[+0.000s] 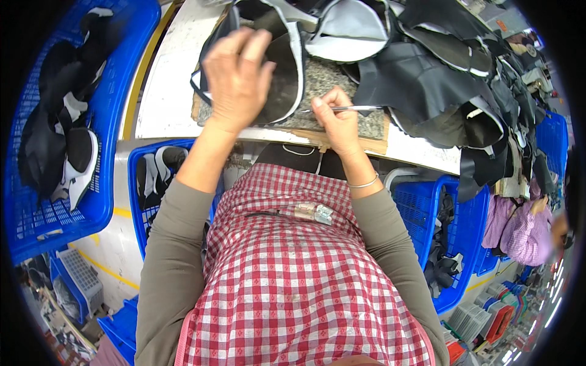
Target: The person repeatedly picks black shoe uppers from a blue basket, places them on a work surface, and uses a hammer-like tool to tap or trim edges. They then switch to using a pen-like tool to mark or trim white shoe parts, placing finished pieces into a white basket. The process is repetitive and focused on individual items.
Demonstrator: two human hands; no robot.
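My left hand point(237, 85) hovers over a dark shoe upper point(284, 79) with a white edge, its fingers apart and a little blurred. No object shows in it. My right hand point(339, 122) is closed round a thin silver pen-like tool point(363, 108), whose tip points left toward the white edge of the upper. Beneath both lies a speckled grey stone slab point(329, 79) in a wooden frame. Just beyond the slab, another upper with a light grey lining point(351, 27) lies open.
Black uppers point(421, 79) are heaped along the right of the white table point(165, 91). Blue crates point(104, 177) with more pieces stand at the left; another blue crate point(455, 244) is below the table at right. A person in a checked shirt point(525, 229) is far right.
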